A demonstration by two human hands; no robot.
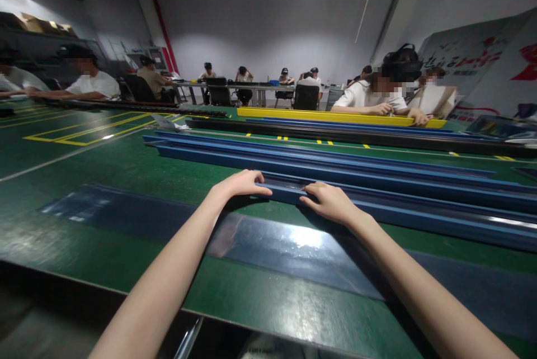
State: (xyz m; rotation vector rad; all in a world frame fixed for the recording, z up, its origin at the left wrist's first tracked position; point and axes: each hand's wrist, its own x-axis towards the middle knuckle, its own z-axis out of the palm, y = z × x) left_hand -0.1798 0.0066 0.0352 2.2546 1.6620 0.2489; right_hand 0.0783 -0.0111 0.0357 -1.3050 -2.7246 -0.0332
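Observation:
A long blue channel-shaped profile (413,216) lies across the green table and runs out of view to the right. Around its left end is my left hand (245,183), thumb on the near wall and fingers over the top. My right hand (329,201) grips the same profile a short way along, its thumb against the near side and fingertips at the inside of the channel. Part of a shiny dark strip shows inside the channel between my hands. Nearer to me, a clear, glossy plastic strip (277,239) stretches flat beneath my forearms.
More blue profiles (319,162) lie just beyond, then a long black bar (335,134). Across the table, a co-worker (377,93) has both hands at a yellow profile (335,117). Yellow tape lines mark the green tabletop (113,166). Other people sit farther back.

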